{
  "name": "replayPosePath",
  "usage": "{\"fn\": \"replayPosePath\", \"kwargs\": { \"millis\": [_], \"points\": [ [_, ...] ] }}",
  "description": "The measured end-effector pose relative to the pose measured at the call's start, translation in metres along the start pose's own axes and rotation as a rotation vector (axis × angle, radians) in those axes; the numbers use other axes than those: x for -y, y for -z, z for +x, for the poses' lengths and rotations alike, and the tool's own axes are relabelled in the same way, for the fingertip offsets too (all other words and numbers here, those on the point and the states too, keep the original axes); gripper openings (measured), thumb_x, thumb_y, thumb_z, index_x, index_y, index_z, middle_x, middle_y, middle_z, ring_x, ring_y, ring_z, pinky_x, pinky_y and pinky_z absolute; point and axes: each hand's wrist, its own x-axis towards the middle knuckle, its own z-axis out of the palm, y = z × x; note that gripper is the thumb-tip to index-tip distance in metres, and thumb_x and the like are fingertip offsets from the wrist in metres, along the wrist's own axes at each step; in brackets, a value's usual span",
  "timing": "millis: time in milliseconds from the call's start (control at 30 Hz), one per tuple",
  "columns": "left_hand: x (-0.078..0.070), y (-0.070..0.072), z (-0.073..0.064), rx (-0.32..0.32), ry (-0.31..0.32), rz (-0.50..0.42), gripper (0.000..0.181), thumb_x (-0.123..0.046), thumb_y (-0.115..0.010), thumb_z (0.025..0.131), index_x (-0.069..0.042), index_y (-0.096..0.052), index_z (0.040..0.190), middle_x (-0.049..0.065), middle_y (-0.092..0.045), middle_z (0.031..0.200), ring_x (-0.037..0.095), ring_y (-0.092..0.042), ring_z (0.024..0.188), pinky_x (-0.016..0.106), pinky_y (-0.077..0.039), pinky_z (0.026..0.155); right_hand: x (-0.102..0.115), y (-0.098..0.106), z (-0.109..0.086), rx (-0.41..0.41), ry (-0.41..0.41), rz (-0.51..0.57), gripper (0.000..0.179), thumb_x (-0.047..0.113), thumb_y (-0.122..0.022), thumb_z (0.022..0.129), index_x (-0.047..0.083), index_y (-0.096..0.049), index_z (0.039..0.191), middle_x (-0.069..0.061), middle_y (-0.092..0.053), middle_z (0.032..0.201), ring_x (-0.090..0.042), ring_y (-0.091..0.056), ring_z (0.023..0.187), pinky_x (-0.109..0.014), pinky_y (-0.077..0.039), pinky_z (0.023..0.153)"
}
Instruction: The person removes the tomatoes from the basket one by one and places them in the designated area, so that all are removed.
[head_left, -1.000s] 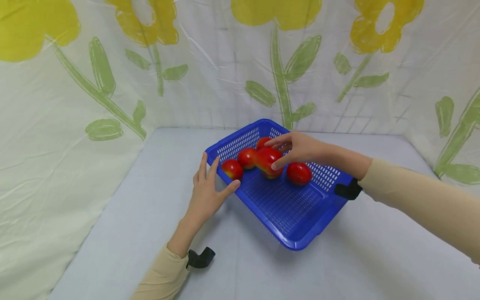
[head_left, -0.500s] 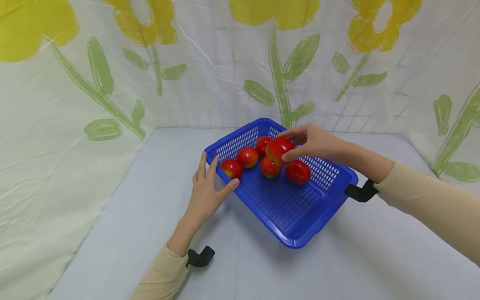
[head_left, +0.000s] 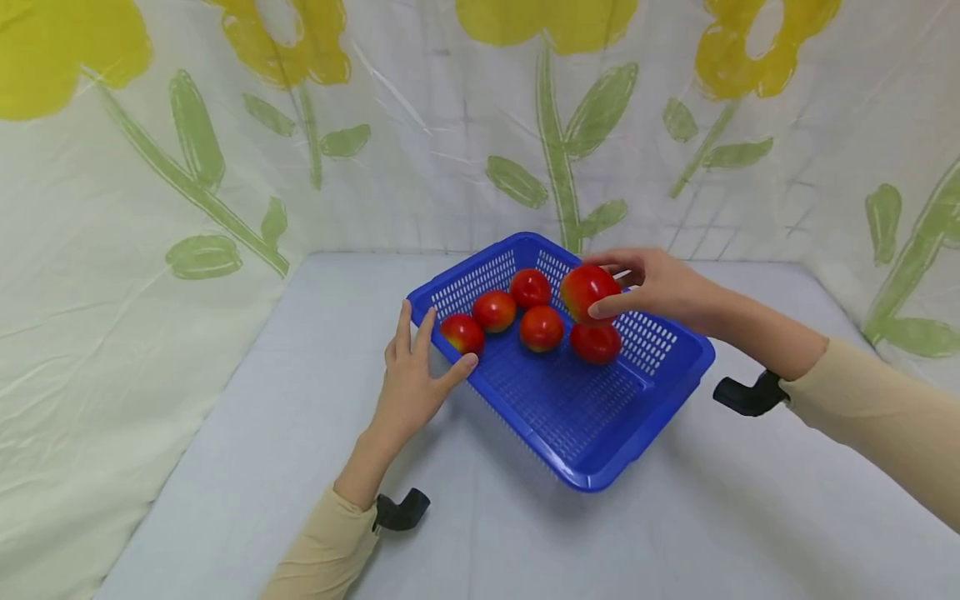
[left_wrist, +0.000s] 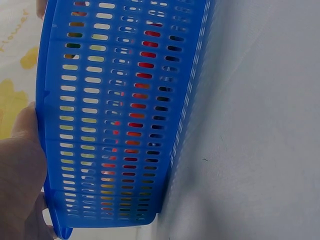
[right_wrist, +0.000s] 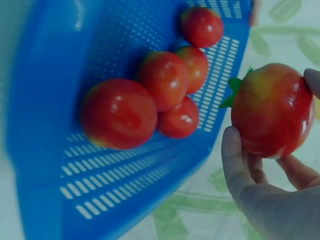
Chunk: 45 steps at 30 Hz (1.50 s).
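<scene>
My right hand (head_left: 667, 287) holds a shiny red tomato (head_left: 585, 292) with a yellowish patch, fingertips and thumb around it, above the back right side of a blue perforated plastic basket (head_left: 660, 408). A green leafy top shows on this held tomato (right_wrist: 272, 112) in the right wrist view. Several more red tomatoes (head_left: 542, 329) lie inside the basket, gathered toward its far side. My left hand (head_left: 408, 387) rests at the basket's left rim with fingers spread and fairly straight. From the left wrist view, the slotted basket wall (left_wrist: 165, 197) hides most of the tomatoes.
The basket stands at an angle on a pale grey-white table (head_left: 300, 400). A white sheet (head_left: 420, 125) painted with yellow flowers and green leaves hangs behind the table and along its sides. Black wrist mounts (head_left: 401, 510) are strapped on both forearms.
My right hand has lifted the tomato and carried it rightward, uncovering the tomatoes beneath. The left hand stays at the rim, and the basket has hardly moved.
</scene>
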Motion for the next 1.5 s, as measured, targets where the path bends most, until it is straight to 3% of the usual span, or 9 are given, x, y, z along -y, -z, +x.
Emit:
{"fn": "replayPosePath", "kwargs": {
  "millis": [300, 467, 633, 800, 1167, 1500],
  "points": [
    [-0.001, -0.002, -0.001, 0.016, -0.001, -0.003, 0.098, -0.072, -0.055, 0.085, -0.021, -0.017, 0.159, 0.001, 0.013, 0.163, 0.049, -0.012, 0.141, 0.070, -0.035, 0.095, -0.018, 0.004, -0.015, -0.035, -0.036, 0.014, 0.068, 0.024, -0.081, 0.083, 0.015, -0.051, 0.143, -0.011, -0.055, 0.131, -0.029, -0.056, 0.111, -0.046, -0.053, 0.084],
    [-0.001, -0.002, 0.000, 0.001, -0.006, 0.004, 0.098, -0.073, -0.054, 0.085, -0.022, -0.015, 0.159, 0.000, 0.014, 0.163, 0.047, -0.012, 0.141, 0.068, -0.037, 0.095, -0.021, 0.006, -0.022, -0.078, 0.027, -0.049, 0.070, 0.024, -0.083, 0.080, 0.016, -0.050, 0.142, -0.008, -0.056, 0.128, -0.027, -0.056, 0.113, -0.041, -0.055, 0.082],
    [0.000, 0.000, 0.000, 0.003, -0.005, 0.000, 0.098, -0.072, -0.055, 0.085, -0.021, -0.015, 0.159, 0.000, 0.014, 0.163, 0.048, -0.011, 0.141, 0.069, -0.035, 0.095, -0.031, 0.007, -0.027, -0.123, 0.102, -0.047, 0.072, 0.020, -0.085, 0.079, 0.014, -0.049, 0.140, -0.003, -0.057, 0.127, -0.023, -0.055, 0.114, -0.029, -0.054, 0.082],
    [-0.002, 0.001, 0.001, 0.015, -0.007, -0.005, 0.098, -0.072, -0.055, 0.085, -0.022, -0.015, 0.159, -0.001, 0.015, 0.162, 0.048, -0.011, 0.141, 0.070, -0.034, 0.096, -0.044, 0.010, -0.036, -0.158, 0.124, -0.072, 0.074, 0.017, -0.085, 0.079, 0.012, -0.046, 0.140, -0.005, -0.055, 0.130, -0.023, -0.052, 0.116, -0.021, -0.052, 0.081],
    [-0.001, -0.001, 0.001, 0.018, 0.004, -0.017, 0.098, -0.071, -0.055, 0.086, -0.021, -0.014, 0.159, -0.001, 0.015, 0.163, 0.048, -0.011, 0.141, 0.069, -0.035, 0.096, -0.060, 0.034, -0.057, -0.247, 0.055, 0.009, 0.076, 0.012, -0.079, 0.084, 0.022, -0.039, 0.148, -0.003, -0.050, 0.134, -0.018, -0.050, 0.117, -0.021, -0.052, 0.080],
    [-0.001, -0.001, 0.002, 0.010, -0.011, -0.020, 0.097, -0.069, -0.056, 0.087, -0.022, -0.013, 0.160, -0.002, 0.017, 0.162, 0.050, -0.012, 0.140, 0.070, -0.035, 0.095, -0.080, 0.044, -0.074, -0.350, -0.001, 0.055, 0.071, 0.011, -0.075, 0.088, 0.015, -0.036, 0.148, -0.005, -0.047, 0.133, -0.018, -0.047, 0.115, -0.017, -0.051, 0.079]
  ]
}}
